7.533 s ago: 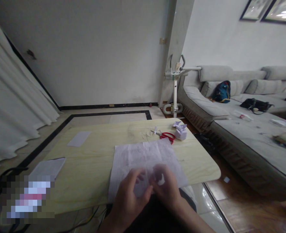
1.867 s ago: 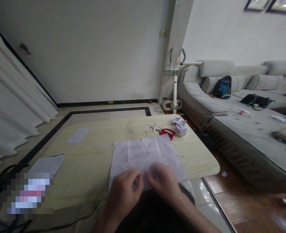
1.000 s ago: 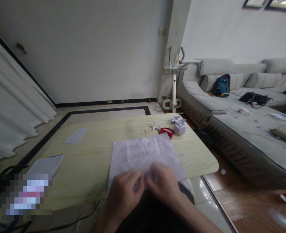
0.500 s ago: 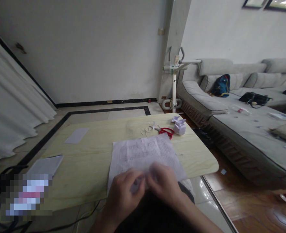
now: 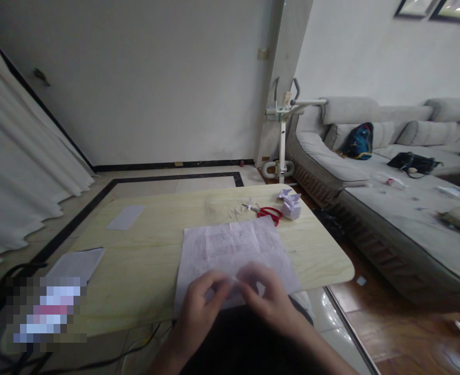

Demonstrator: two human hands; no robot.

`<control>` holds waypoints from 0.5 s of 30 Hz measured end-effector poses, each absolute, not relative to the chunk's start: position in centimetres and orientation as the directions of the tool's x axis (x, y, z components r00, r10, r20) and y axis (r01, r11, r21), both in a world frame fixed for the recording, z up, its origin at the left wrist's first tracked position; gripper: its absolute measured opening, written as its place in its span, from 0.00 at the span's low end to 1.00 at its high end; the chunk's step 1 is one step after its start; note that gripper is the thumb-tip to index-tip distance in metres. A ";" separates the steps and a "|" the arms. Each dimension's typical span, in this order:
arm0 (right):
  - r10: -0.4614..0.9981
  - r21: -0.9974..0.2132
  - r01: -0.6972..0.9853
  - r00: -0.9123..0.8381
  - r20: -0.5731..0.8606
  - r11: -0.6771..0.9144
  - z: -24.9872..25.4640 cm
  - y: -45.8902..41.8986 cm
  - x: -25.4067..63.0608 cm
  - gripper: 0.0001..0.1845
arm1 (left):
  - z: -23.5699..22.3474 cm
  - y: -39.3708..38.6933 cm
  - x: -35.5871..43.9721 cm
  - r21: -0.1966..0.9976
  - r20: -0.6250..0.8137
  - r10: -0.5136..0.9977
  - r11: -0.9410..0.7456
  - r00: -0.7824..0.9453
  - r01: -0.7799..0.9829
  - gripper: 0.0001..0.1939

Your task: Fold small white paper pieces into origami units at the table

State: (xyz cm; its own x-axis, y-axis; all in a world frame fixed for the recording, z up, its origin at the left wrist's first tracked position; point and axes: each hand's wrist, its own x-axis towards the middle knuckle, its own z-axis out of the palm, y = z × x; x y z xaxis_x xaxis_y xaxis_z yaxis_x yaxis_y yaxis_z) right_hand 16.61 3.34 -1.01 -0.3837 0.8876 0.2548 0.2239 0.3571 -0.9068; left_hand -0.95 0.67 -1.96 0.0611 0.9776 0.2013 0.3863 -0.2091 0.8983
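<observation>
My left hand (image 5: pixel 201 304) and my right hand (image 5: pixel 267 294) meet at the near edge of a pale wooden table (image 5: pixel 152 260). Both are closed, fingertips pinched together on a small piece of white paper (image 5: pixel 233 284) between them. They work over a large printed sheet of paper (image 5: pixel 233 250) lying flat on the table. Red-handled scissors (image 5: pixel 268 213) lie beyond the sheet, beside paper scraps (image 5: pixel 240 211) and a small stack of folded white paper pieces (image 5: pixel 290 205).
A white slip (image 5: pixel 125 217) and a larger white sheet (image 5: pixel 77 263) lie on the table's left side. A grey sofa (image 5: pixel 401 208) with bags stands to the right, a white exercise machine (image 5: pixel 282 140) behind the table. Cables run under the near left edge.
My fingers have shifted slightly on the small paper piece, the fingertips now raised a little and meeting. The view has tilted a bit. Nothing on the table has moved.
</observation>
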 end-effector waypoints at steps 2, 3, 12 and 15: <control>0.884 -0.904 0.204 -0.370 0.284 0.376 -1.3 3.5 16.6 0.04 | -2.1 0.7 -1.0 0.892 0.207 0.976 -0.218 0.071 0.397 0.08; 0.883 -0.902 0.196 -0.365 0.296 0.384 -1.5 3.6 16.6 0.04 | -2.1 0.7 -0.9 0.887 0.212 0.974 -0.226 0.080 0.403 0.08; 0.857 -0.873 0.167 -0.342 0.385 0.458 -2.0 3.7 16.7 0.04 | -2.1 0.4 -0.8 0.839 0.294 0.952 -0.301 0.089 0.452 0.07; 0.848 -0.868 0.157 -0.351 0.397 0.472 -1.7 3.6 16.7 0.05 | -2.1 0.3 -0.9 0.844 0.291 0.953 -0.297 0.083 0.448 0.08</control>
State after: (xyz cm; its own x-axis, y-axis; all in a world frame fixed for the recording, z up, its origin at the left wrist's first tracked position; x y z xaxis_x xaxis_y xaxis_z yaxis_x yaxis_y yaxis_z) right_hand 16.72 3.56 -1.72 -0.3514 0.8477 0.3973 0.1565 0.4716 -0.8678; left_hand -0.86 0.30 -2.09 0.0833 0.9530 0.2912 0.4476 -0.2968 0.8435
